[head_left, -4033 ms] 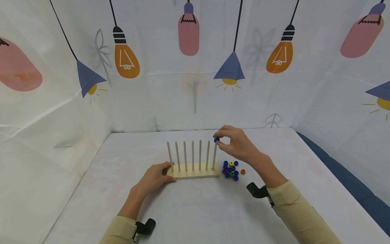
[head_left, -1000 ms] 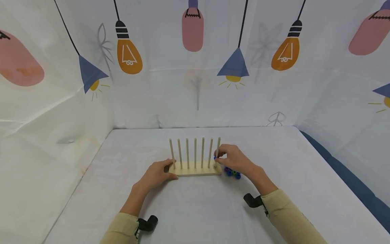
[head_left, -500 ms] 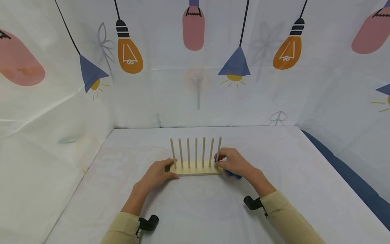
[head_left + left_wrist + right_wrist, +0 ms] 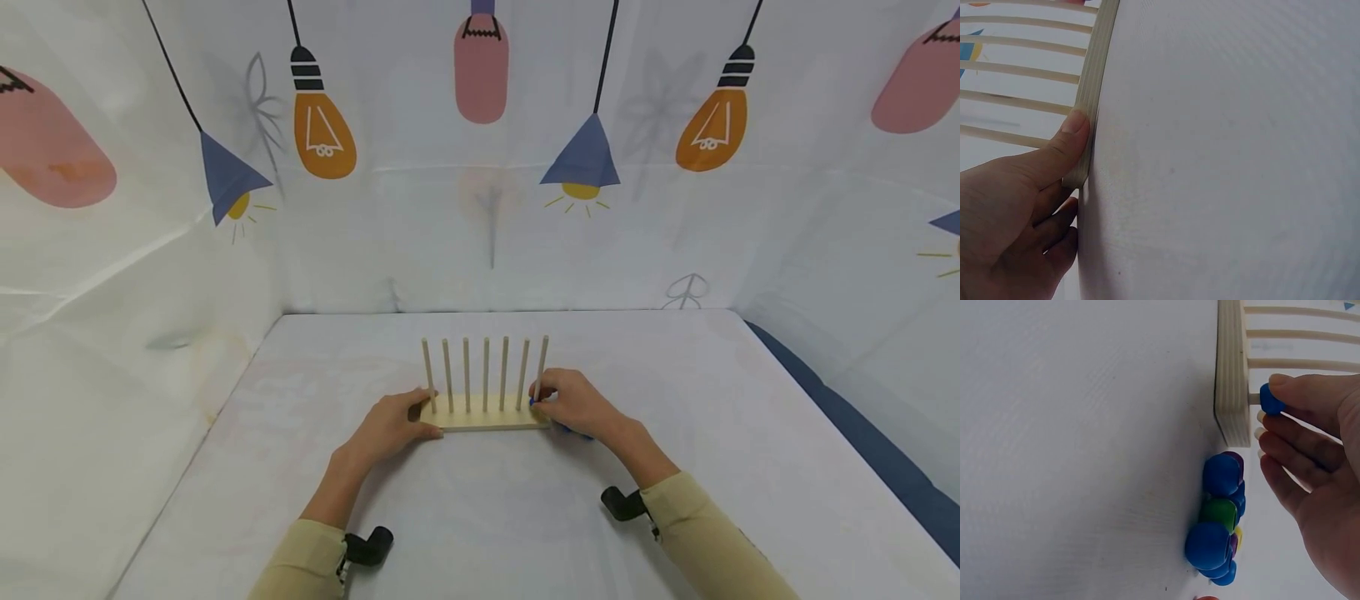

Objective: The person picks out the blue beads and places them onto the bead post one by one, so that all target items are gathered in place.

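Observation:
A pale wooden peg board [image 4: 483, 418] with a row of several upright pegs stands in the middle of the table. My left hand [image 4: 387, 429] grips its left end, the thumb [image 4: 1074, 128] along the front edge. Around the rightmost peg sits a blue bead [image 4: 1270, 400], low on it but a little above the base. Thumb and forefinger of my right hand [image 4: 576, 400] pinch that bead. The other pegs carry nothing. Right of the board lies a cluster of loose beads, among them a green bead [image 4: 1219, 514] and a blue bead [image 4: 1207, 545]; my right hand mostly hides them in the head view.
The white table [image 4: 480, 508] is bounded by a white cloth backdrop [image 4: 420, 233] printed with lamps. A red-orange bead [image 4: 1207, 598] shows at the bottom edge of the right wrist view. Each wrist wears a black camera mount [image 4: 367, 547].
My right hand has brought the blue bead from the tip of the rightmost peg down close to the base. The left hand keeps its grip on the board. The head view has shifted slightly.

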`<state>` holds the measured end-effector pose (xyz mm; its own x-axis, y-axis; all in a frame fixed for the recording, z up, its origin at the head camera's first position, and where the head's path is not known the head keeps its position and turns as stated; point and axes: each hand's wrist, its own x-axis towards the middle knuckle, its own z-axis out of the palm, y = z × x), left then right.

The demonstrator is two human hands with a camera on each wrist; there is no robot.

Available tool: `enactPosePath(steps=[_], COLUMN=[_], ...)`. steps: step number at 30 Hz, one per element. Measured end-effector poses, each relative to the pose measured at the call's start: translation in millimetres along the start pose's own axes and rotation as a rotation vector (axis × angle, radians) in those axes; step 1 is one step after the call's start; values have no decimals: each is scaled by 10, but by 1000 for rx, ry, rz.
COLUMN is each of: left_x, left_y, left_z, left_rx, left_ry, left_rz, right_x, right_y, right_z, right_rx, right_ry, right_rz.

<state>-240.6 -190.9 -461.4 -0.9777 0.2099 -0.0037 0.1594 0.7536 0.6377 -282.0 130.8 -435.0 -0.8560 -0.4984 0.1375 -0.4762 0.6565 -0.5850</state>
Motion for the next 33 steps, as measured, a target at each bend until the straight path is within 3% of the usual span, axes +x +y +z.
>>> enactPosePath(steps=[7,33], left_x=[-9,14], left_y=[12,5], left_z=[-8,9], left_rx=[-16,-8], left_ry=[-5,-5], left_rz=[-14,-16], right_x=[-8,-36], right_y=[12,22], right_z=[27,6], right_rx=[15,-85], right_ry=[-16,-1], right_rz=[5,-33])
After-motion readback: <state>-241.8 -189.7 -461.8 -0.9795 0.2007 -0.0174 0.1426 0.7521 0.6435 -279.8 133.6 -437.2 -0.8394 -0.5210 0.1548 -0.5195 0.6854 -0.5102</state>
